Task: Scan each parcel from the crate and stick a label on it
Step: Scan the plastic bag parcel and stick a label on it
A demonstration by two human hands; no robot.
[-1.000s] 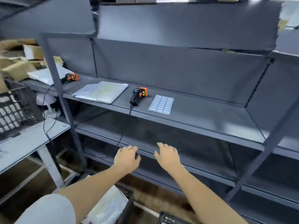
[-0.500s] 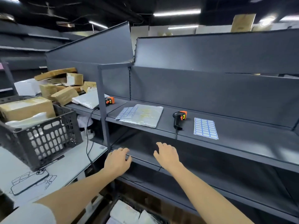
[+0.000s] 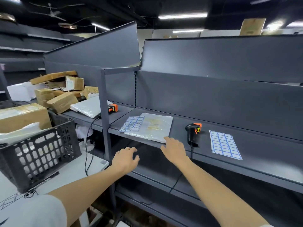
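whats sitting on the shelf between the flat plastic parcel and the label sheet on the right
In the head view, a black and orange scanner lies between the parcel and the label sheet, with bare shelf on either side.

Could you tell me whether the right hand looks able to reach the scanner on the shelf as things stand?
Probably yes: the right hand holds nothing, and the scanner stands just beyond it with nothing between.

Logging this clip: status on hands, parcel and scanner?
Left hand open, empty. Right hand open, fingertips at poly parcel on shelf. Scanner and label sheet untouched beside it. Nothing in the way.
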